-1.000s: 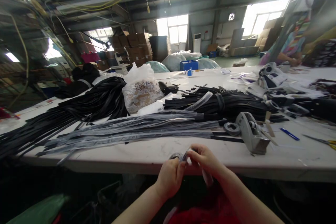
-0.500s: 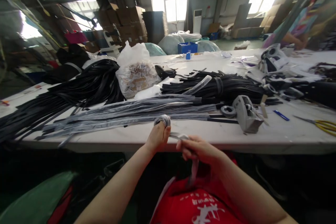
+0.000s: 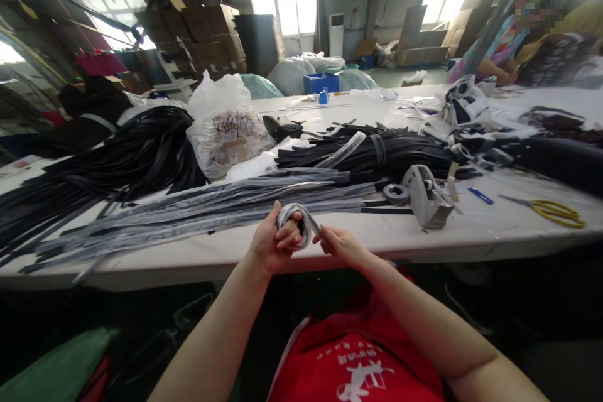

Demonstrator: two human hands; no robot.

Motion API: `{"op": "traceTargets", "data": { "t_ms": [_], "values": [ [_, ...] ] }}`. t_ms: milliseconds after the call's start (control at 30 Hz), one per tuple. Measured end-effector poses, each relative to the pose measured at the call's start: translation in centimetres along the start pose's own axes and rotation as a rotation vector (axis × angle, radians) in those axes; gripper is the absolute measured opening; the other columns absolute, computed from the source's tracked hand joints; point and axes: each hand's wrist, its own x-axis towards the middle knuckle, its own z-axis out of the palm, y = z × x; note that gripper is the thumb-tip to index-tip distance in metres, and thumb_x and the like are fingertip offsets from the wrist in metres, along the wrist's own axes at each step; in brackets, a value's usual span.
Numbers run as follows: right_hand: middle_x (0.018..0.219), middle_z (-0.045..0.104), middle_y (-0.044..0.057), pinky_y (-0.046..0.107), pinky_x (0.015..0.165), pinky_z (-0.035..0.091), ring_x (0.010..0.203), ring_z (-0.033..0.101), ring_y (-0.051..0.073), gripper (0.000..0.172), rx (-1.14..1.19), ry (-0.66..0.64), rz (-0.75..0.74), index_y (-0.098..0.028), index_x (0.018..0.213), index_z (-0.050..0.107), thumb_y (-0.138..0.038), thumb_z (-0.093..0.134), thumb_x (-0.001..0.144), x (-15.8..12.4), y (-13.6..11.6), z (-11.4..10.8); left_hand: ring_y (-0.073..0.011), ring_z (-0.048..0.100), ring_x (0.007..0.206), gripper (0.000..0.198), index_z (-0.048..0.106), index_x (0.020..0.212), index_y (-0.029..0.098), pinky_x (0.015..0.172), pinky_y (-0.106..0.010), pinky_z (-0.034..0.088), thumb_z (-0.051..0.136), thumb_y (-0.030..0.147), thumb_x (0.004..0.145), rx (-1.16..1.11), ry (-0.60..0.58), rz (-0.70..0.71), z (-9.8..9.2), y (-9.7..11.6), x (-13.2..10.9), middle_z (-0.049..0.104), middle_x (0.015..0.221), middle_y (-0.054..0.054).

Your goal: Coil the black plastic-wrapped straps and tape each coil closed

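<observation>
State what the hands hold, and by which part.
A coiled, plastic-sleeved strip: left hand grips the coil, right hand pinches its free end.

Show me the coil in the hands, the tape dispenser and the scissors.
coil (image 3: 294, 212): head view, on its wrapped top curve.
tape dispenser (image 3: 424, 196): head view, on its grey body.
scissors (image 3: 544, 206): head view, where the yellow handles begin.

Coiled strip (image 3: 294, 218) silvery grey; strap bundle (image 3: 377, 154) black; scissors (image 3: 560, 212) at 3 o'clock yellow-handled; shirt (image 3: 358, 364) red, white print; crate (image 3: 320, 83) blue
</observation>
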Motion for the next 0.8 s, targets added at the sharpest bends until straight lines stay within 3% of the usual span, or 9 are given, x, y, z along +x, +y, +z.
{"op": "traceTargets", "data": {
  "t_ms": [133, 267, 333, 467, 633, 700, 800],
  "values": [
    [0.053, 0.041, -0.008, 0.022, 0.050, 0.035, 0.046, 0.034, 0.007, 0.052, 0.348, -0.172, 0.151, -0.015, 0.091, 0.062, -0.066, 0.057, 0.082, -1.3, 0.1, 1.5, -0.0053, 0.039, 0.038, 0.058, 0.065, 0.091, 0.003, 0.064, -0.021, 0.052, 0.023, 0.042, 0.102, -0.055, 0.071, 0.258, -0.6, 1.7, 2.0, 0.042, 0.048, 0.007],
    [0.053, 0.043, -0.009, 0.022, 0.056, 0.045, 0.041, 0.029, 0.004, 0.037, 0.587, -0.399, 0.195, -0.014, 0.093, 0.062, -0.050, 0.056, 0.090, -2.4, -0.9, 2.1, -0.0127, 0.054, 0.061, 0.048, 0.060, 0.093, 0.015, 0.086, -0.034, 0.051, 0.030, 0.053, 0.098, 0.611, 0.263, 0.629, -2.0, 0.0, 4.0, 0.054, 0.067, 0.001],
    [0.053, 0.046, -0.008, 0.023, 0.058, 0.048, 0.039, 0.030, 0.003, 0.030, 0.702, -0.430, 0.186, -0.014, 0.094, 0.062, -0.043, 0.053, 0.094, -2.5, -1.5, 1.7, -0.0169, 0.055, 0.069, 0.041, 0.058, 0.085, 0.018, 0.089, -0.039, 0.046, 0.043, 0.056, 0.092, 0.922, 0.288, 0.675, -2.8, -2.0, 4.1, 0.056, 0.069, 0.000],
    [0.050, 0.043, -0.010, 0.020, 0.058, 0.047, 0.037, 0.028, 0.003, 0.019, 0.868, -0.439, 0.284, -0.013, 0.090, 0.060, -0.030, 0.053, 0.092, -2.2, -1.9, -0.4, -0.0225, 0.053, 0.068, 0.029, 0.056, 0.072, 0.019, 0.083, -0.043, 0.043, 0.066, 0.046, 0.077, 1.175, 0.197, 0.569, -4.0, -5.9, 2.3, 0.054, 0.067, -0.003],
    [0.051, 0.039, -0.012, 0.018, 0.054, 0.043, 0.037, 0.022, 0.001, 0.018, 0.868, -0.444, 0.375, -0.013, 0.090, 0.058, -0.029, 0.063, 0.085, -2.9, -0.7, -2.5, -0.0248, 0.056, 0.067, 0.033, 0.056, 0.072, 0.020, 0.072, -0.040, 0.043, 0.050, 0.049, 0.086, 1.579, 0.127, 0.356, -4.0, -7.2, -0.2, 0.058, 0.067, -0.007],
    [0.050, 0.043, -0.011, 0.020, 0.052, 0.042, 0.037, 0.028, 0.003, 0.023, 0.633, -0.466, 0.354, -0.014, 0.088, 0.057, -0.036, 0.063, 0.084, -3.4, -0.3, -2.8, -0.0218, 0.057, 0.062, 0.044, 0.058, 0.071, 0.020, 0.064, -0.034, 0.044, 0.038, 0.054, 0.091, 1.622, 0.073, 0.192, -3.5, -6.8, -0.8, 0.060, 0.064, -0.006],
    [0.061, 0.059, -0.001, 0.024, 0.055, 0.043, 0.049, 0.051, 0.011, 0.029, -0.030, -0.462, 0.202, -0.016, 0.089, 0.061, -0.044, 0.052, 0.090, -4.0, -0.3, -2.9, -0.0149, 0.046, 0.040, 0.061, 0.060, 0.067, 0.019, 0.047, -0.028, 0.040, 0.030, 0.067, 0.089, 1.368, -0.058, -0.205, -3.2, -6.0, -1.4, 0.050, 0.045, 0.001]
  ]
}}
